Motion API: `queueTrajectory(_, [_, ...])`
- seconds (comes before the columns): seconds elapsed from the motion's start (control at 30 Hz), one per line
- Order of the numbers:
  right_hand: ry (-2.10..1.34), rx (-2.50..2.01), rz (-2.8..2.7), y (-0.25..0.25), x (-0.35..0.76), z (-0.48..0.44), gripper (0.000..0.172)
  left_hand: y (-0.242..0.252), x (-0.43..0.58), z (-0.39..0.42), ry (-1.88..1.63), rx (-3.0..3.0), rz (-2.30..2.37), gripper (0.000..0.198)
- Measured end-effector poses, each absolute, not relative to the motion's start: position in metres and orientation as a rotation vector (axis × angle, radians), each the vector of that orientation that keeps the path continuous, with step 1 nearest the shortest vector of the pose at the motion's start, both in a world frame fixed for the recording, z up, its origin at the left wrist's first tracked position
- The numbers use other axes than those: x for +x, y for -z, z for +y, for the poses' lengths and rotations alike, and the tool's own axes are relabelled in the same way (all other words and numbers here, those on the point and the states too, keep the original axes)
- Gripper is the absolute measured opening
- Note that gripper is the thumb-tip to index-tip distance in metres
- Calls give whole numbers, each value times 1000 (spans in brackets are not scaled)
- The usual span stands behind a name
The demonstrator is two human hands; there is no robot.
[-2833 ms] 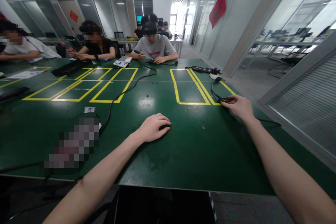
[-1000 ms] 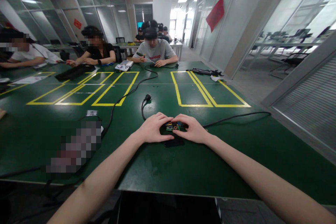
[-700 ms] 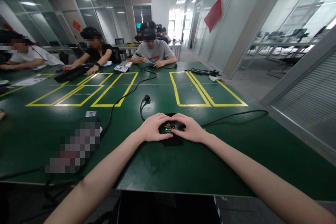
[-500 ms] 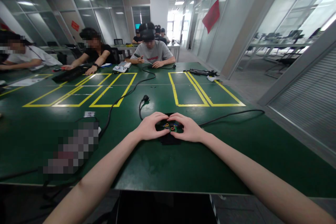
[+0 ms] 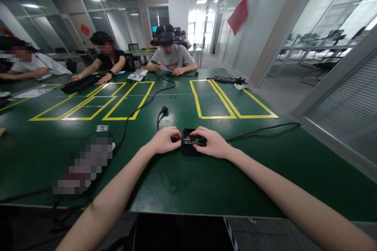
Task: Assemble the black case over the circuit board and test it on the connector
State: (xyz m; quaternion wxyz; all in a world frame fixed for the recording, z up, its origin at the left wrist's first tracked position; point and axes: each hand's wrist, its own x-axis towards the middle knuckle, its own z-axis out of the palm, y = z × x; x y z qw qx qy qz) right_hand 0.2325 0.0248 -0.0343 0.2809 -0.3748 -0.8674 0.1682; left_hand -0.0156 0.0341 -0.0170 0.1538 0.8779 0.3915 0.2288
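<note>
On the green table in front of me lies an open black plastic case, with a circuit board carrying yellow ring-shaped coils over it. At the board's left end, my left hand is closed with its fingertips round the black power cable. My right hand grips the board's right end between thumb and fingers, hiding that end. A plug on its short cable lies just beyond my left hand. Another black cable runs off to the right from behind my right hand.
A power strip, blurred out, lies at left with its cable running across the table. Yellow tape outlines mark the far half. A black folded stand lies at far right. Co-workers sit opposite, one holding a screwdriver.
My left hand has drawn back left from the board's middle, its fingers closing on the cable end. More of the case and board shows. My right hand stays at the right end.
</note>
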Motion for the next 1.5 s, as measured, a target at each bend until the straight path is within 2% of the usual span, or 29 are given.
queueTrajectory(0.4, [-421,-1017,-2274,32,232,23,32,22,-12,35,-743,2429,1151,10])
queueTrajectory(0.6, [-305,-1087,-2235,24,247,32,17,17,-13,34,-852,2345,1136,12])
queueTrajectory(0.7, [-324,-1068,-2334,20,258,36,24,13,-13,31,-885,2287,1116,11])
queueTrajectory(0.97, [-569,-842,-2451,14,262,23,31,6,-16,21,-684,2081,994,9])
queueTrajectory(1.13, [-464,-972,-2477,20,260,29,28,13,-15,23,-682,2043,1021,10])
queueTrajectory(1.3, [-355,-1134,-2435,23,260,34,23,12,-14,24,-746,2248,1085,17])
queueTrajectory(1.5, [-440,-1057,-2430,22,261,32,21,10,-17,24,-694,2302,1036,26])
